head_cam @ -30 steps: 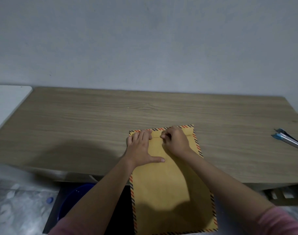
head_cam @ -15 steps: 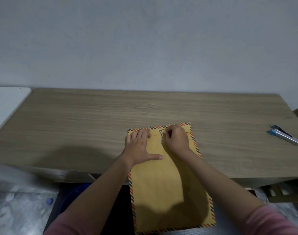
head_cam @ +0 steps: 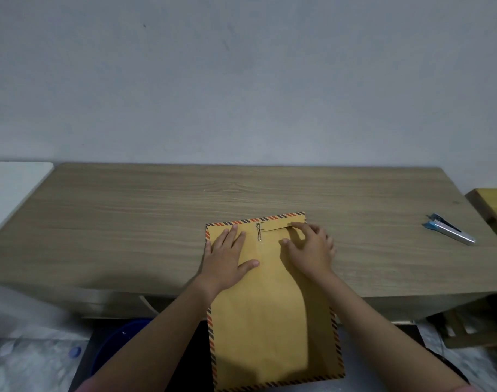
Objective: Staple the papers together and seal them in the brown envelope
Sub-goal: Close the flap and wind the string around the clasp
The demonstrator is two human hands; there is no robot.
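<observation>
On the wooden desk (head_cam: 156, 216), one brown envelope (head_cam: 270, 321), two flat-fingered hands pressing it, left (head_cam: 227, 258), right (head_cam: 309, 250), one stapler (head_cam: 449, 229).

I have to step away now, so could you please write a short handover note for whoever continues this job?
Left hand: flat, fingers straight, pressing the brown envelope down near its top.
Right hand: fingers loosely bent, resting on the flap's right part.
The envelope lies flap-up, its lower end overhanging the desk edge. Flap is folded down; the metal clasp shows at its middle. No papers visible, presumably inside. Stapler lies far right on the desk.
Left: check that the clasp holds and press the flap flat.
</observation>
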